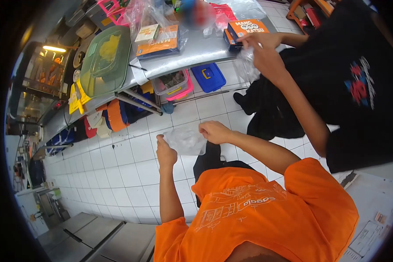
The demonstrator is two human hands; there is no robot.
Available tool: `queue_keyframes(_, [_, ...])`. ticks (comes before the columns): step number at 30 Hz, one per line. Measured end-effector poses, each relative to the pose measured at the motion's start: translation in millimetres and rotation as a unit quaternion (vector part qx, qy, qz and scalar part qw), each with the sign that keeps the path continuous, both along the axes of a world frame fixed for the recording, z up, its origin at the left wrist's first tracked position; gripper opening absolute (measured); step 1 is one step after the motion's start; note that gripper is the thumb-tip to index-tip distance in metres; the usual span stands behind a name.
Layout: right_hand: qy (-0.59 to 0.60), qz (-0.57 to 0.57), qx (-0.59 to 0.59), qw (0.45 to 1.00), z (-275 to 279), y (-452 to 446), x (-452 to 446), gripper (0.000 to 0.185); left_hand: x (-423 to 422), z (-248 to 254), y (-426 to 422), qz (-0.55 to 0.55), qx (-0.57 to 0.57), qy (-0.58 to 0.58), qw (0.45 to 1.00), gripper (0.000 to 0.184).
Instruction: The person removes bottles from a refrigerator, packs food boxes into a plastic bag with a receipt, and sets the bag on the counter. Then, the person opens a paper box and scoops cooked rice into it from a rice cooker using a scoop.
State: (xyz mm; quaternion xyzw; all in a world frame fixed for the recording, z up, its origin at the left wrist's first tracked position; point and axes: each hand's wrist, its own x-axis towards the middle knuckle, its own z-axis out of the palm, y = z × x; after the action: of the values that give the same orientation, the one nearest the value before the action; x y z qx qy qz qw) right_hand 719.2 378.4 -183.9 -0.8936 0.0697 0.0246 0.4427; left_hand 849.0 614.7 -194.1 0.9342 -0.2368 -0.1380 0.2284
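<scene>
A clear plastic bag [185, 141] is stretched between my two hands, above the white tiled floor. My left hand [166, 153] is closed on the bag's left edge, thumb up. At the bag's upper right corner, the fingers of my right hand [215, 132] are pinched on the plastic. The bag looks crumpled; whether anything lies inside cannot be made out. Beyond my hands, a metal table [179, 61] carries an orange and blue box [163, 43] in a clear bag, and more such boxes [247, 29] at its right end.
A person in black [353, 87] stands at the right, hands holding another clear bag [247, 64] by the boxes. A green lidded tub [105, 56] sits at the table's left. Below are a clear bin [171, 83] and a blue lid [208, 77]. Steel counters [96, 236] are at lower left.
</scene>
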Motion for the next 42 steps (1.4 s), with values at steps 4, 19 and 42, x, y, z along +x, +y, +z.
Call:
queue_keyframes(4, [0.129,0.039,-0.053,0.989,-46,13,-68,0.02,0,-25,7,-0.038,0.026,0.091,0.995,0.048])
queue_keyframes(19, [0.314,-0.484,0.301,0.759,-213,14,-294,0.017,-77,-174,-83,-0.127,0.047,0.396,0.908,0.051])
queue_keyframes(42, [-0.198,-0.049,-0.263,0.943,123,-539,-65,0.05,-241,66,-398,-0.067,-0.181,0.482,0.855,0.055])
